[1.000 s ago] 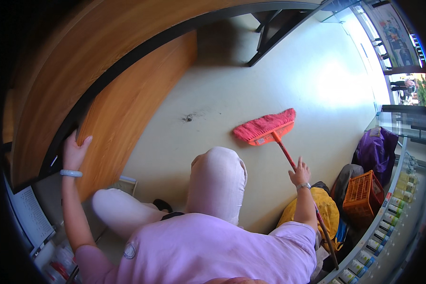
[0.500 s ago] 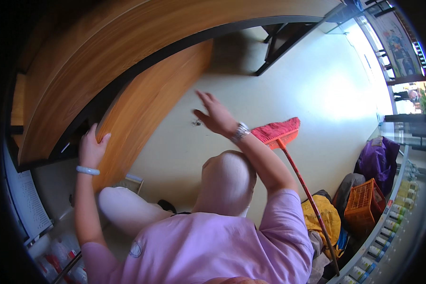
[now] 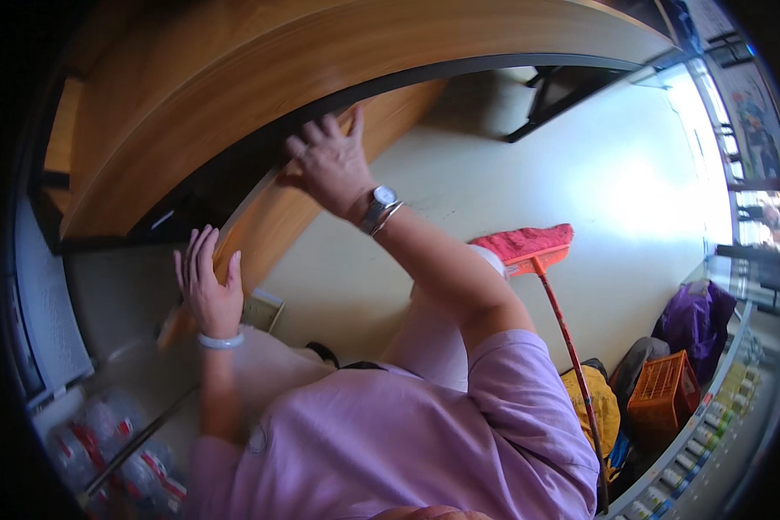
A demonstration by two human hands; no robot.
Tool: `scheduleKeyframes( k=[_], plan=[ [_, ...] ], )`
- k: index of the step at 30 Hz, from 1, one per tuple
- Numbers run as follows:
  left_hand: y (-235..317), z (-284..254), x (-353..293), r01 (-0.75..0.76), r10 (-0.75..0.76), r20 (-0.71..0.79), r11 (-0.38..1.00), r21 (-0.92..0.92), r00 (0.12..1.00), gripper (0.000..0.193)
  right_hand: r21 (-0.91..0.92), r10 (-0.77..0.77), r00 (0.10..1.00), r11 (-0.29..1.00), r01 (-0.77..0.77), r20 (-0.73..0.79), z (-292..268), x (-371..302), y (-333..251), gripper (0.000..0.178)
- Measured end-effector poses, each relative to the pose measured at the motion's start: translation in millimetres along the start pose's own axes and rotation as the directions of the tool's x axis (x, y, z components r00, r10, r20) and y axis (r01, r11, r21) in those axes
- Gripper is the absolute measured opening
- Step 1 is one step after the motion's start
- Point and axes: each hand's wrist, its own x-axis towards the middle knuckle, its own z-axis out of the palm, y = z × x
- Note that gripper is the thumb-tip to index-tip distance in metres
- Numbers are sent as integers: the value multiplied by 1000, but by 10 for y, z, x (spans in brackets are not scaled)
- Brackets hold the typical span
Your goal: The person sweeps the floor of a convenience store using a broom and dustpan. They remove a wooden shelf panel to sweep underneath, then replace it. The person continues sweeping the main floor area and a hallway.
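Observation:
A wooden panel (image 3: 277, 232) stands upright under the curved edge of a wooden desk (image 3: 347, 52). My left hand (image 3: 212, 286) is at the panel's near end, fingers stretched upward and thumb apart; I cannot tell whether it touches the wood. A pale bracelet circles that wrist. My right hand (image 3: 334, 169) is over the panel's upper edge farther along, with fingers spread; whether it presses on the edge is unclear. A watch and a bangle are on the right wrist. My forearm and hands hide parts of the panel.
A broom (image 3: 529, 247) with a red head lies right of my raised knee, its handle toward me. An orange crate (image 3: 663, 394), purple bag (image 3: 698, 316) and yellow cloth item (image 3: 594, 407) sit beside a bottle shelf at right. Wrapped plastic bottles (image 3: 121, 451) are at lower left.
My right hand has moved from above the floor left to the panel's upper edge. The left hand has loosened from the panel's end, its fingers now straightened. The panel's near end has shifted.

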Motion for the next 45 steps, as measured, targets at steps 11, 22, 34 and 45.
scheduleKeyframes(
  k=[11,22,34,45],
  plan=[
    [-454,69,-1234,608,-742,-292,665,-433,603,89,-57,-133,988,990,129,-80,-87,18,221,59],
    [-980,1144,-1718,442,-879,473,-404,-801,53,38,-48,-168,980,985,164,-110,-106,24,334,51],
    [-913,1247,-1531,578,-844,516,-496,-648,-146,42,-79,-232,958,972,222,-171,-321,-75,352,44],
    [-1172,1558,-1559,564,-793,562,-358,-744,237,35,-139,-96,981,988,72,-171,-424,-105,365,43]
  ],
)
